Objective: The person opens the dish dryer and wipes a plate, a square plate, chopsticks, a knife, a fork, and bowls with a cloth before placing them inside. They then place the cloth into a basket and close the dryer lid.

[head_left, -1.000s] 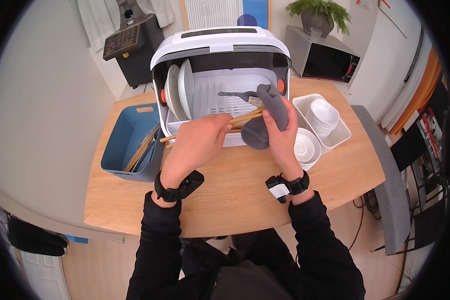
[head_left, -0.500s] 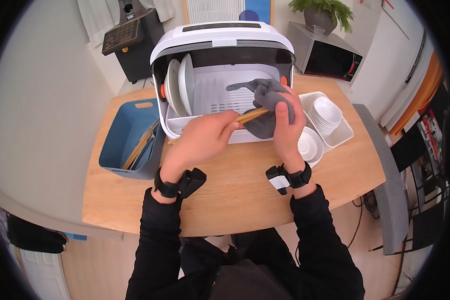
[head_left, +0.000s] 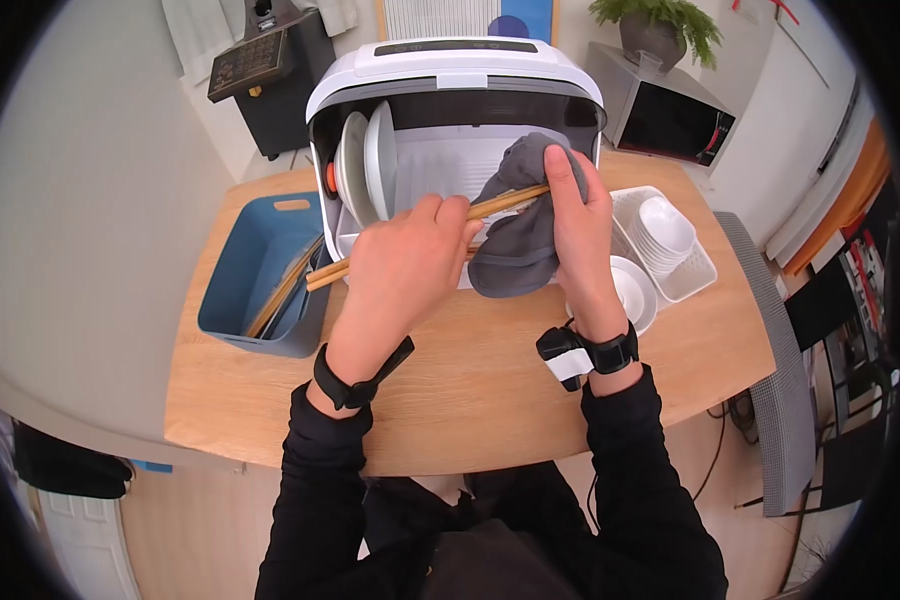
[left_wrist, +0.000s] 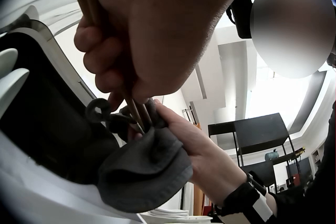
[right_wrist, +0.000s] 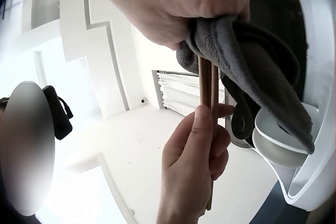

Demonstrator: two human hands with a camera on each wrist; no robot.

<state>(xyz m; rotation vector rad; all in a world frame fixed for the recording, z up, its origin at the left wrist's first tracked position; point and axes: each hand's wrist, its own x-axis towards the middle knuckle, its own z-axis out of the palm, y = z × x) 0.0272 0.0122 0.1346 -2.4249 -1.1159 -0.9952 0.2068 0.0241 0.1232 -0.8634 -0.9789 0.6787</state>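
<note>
My left hand (head_left: 407, 258) grips wooden chopsticks (head_left: 327, 275) around their middle, the near ends sticking out past the wrist side. At their other end my right hand (head_left: 582, 225) holds a grey cloth (head_left: 515, 245) wrapped about the sticks, thumb on top. In the left wrist view the chopsticks (left_wrist: 137, 113) run from the curled fingers into the folded cloth (left_wrist: 149, 169). The right wrist view shows the cloth (right_wrist: 252, 66) draping down from the right hand. Behind both hands stands a white dish cabinet (head_left: 460, 60) with its front raised and upright plates (head_left: 381, 160) at its left.
A blue bin (head_left: 240, 265) with more chopsticks (head_left: 280, 295) and dark utensils stands at the left. On the right, a white basket (head_left: 705, 275) holds stacked bowls (head_left: 665, 230), with white dishes (head_left: 632, 290) beside it. A microwave (head_left: 660, 115) carrying a plant stands behind.
The right hand has turned and risen slightly, and the cloth now hangs lower in front of the cabinet. The left hand stays on the chopsticks, its knuckles turned further up.
</note>
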